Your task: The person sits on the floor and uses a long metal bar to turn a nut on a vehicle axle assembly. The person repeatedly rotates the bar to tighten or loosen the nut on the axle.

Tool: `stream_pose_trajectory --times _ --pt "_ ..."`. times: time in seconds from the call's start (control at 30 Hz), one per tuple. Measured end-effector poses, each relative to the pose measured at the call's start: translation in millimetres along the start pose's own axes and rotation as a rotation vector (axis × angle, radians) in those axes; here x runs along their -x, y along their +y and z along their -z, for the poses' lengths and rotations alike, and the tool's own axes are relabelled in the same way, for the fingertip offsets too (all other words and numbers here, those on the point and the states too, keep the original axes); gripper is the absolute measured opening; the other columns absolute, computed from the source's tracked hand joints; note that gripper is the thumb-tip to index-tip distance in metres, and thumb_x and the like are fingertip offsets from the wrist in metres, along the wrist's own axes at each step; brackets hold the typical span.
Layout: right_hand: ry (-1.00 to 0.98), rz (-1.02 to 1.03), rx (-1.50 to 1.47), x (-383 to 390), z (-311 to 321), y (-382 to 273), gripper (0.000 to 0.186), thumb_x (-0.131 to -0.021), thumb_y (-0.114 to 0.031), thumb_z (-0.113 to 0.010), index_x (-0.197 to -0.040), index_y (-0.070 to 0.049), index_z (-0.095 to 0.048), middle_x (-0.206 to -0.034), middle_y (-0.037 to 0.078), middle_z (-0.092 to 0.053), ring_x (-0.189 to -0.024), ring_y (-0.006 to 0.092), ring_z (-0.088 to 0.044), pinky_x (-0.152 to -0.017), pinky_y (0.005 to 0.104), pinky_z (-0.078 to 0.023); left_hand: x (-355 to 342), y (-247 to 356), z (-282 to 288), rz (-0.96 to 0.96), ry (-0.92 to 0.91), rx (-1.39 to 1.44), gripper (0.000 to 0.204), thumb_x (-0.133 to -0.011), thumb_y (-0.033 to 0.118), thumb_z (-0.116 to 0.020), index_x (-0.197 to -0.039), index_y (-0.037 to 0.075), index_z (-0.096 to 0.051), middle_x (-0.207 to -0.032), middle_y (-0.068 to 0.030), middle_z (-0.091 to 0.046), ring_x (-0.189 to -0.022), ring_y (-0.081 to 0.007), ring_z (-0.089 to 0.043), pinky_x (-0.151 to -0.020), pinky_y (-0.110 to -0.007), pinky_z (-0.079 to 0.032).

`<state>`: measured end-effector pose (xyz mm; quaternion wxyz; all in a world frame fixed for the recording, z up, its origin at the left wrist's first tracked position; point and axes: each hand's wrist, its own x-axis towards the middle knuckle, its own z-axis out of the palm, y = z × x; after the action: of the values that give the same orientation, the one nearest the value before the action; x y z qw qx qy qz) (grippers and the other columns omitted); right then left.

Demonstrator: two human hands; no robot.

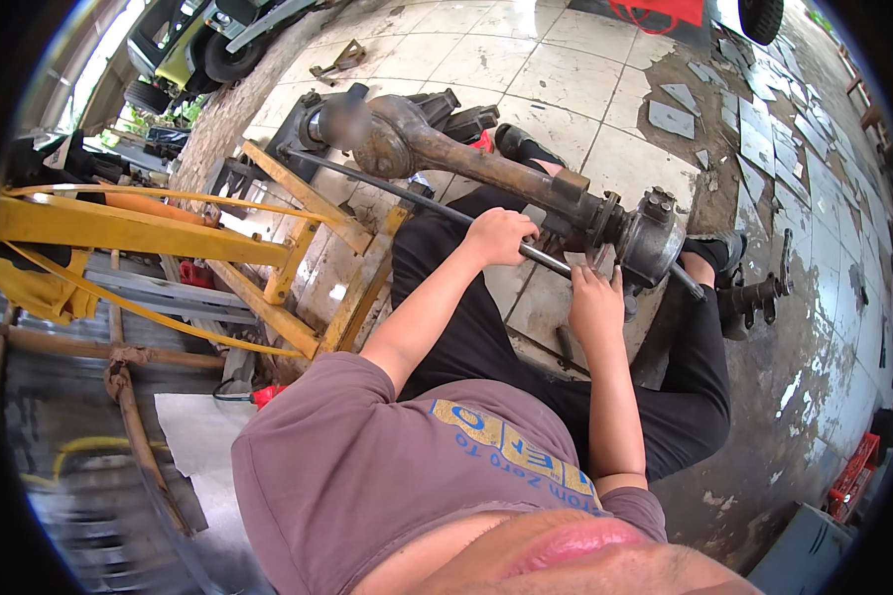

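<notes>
A long dark metal rod (pixel 407 193) runs slantwise along the near side of a rusty vehicle axle (pixel 481 167). My left hand (pixel 499 236) is closed around the rod, and a small grey flat piece (pixel 534 215) shows beside its fingers. Farther along to the right, my right hand (pixel 595 290) has its fingers bent over the rod near the axle's end. A pale grey piece (pixel 606 260) shows at those fingertips; whether it is held I cannot tell. Just beyond is the round metal wheel-end housing (pixel 655 243). The rod's tip (pixel 702 293) appears past my right hand.
My legs in black trousers (pixel 680 397) lie around the axle's near side. A yellow metal frame (pixel 149 230) stands at left. Broken tiles (pixel 672 119) lie at far right, a metal bracket (pixel 339 61) at the back. A red crate (pixel 853 476) is at lower right.
</notes>
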<state>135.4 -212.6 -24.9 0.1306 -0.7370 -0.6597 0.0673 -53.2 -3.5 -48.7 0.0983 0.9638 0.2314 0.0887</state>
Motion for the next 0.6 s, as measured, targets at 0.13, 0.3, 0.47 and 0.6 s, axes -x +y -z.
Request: stream_pose_trajectory --times 0.13,0.3,0.47,0.6 --pt "0.09 0.034 -0.011 7.0 0.2 -3.5 0.045 -0.095 -0.003 -0.056 -0.139 -0.002 -0.066 -0.15 0.014 -0.068 -0.139 0.0315 -0.064 -0.129 0.0598 -0.033 -4.5 -5.5 6.4 -0.011 0.009 -0.025 0.023 -0.074 0.024 -0.083 -0.096 0.018 -0.079 -0.091 -0.0008 -0.074 -0.093 -0.0245 -0.075 -0.084 -0.042 -0.058" --pt "0.1 0.029 -0.092 3.8 6.0 -4.6 0.043 -0.092 -0.001 -0.06 -0.135 -0.002 -0.064 -0.149 0.016 -0.067 -0.139 0.032 -0.063 -0.129 0.0607 -0.032 -3.1 -10.1 2.2 -0.009 0.005 -0.001 0.024 -0.074 0.024 -0.082 -0.096 0.017 -0.079 -0.092 -0.0012 -0.074 -0.093 -0.0249 -0.075 -0.084 -0.042 -0.058" --pt "-0.054 -0.005 -0.157 1.2 10.3 -2.4 0.05 -0.089 -0.002 -0.066 -0.138 -0.005 -0.062 -0.153 0.017 -0.064 -0.139 0.0326 -0.063 -0.131 0.0604 -0.03 -3.3 -9.4 -1.0 -0.042 0.032 -0.031 0.025 -0.074 0.024 -0.08 -0.097 0.017 -0.078 -0.093 -0.0007 -0.075 -0.094 -0.0244 -0.075 -0.084 -0.041 -0.057" --pt "0.064 0.019 -0.075 0.6 1.7 -2.5 0.056 -0.089 -0.004 -0.068 -0.145 -0.008 -0.065 -0.147 0.013 -0.07 -0.132 0.0314 -0.068 -0.131 0.0604 -0.03 -3.7 -9.8 -0.2 -0.01 0.019 -0.01 0.024 -0.074 0.024 -0.08 -0.098 0.018 -0.079 -0.093 -0.0003 -0.075 -0.094 -0.024 -0.075 -0.085 -0.041 -0.057"
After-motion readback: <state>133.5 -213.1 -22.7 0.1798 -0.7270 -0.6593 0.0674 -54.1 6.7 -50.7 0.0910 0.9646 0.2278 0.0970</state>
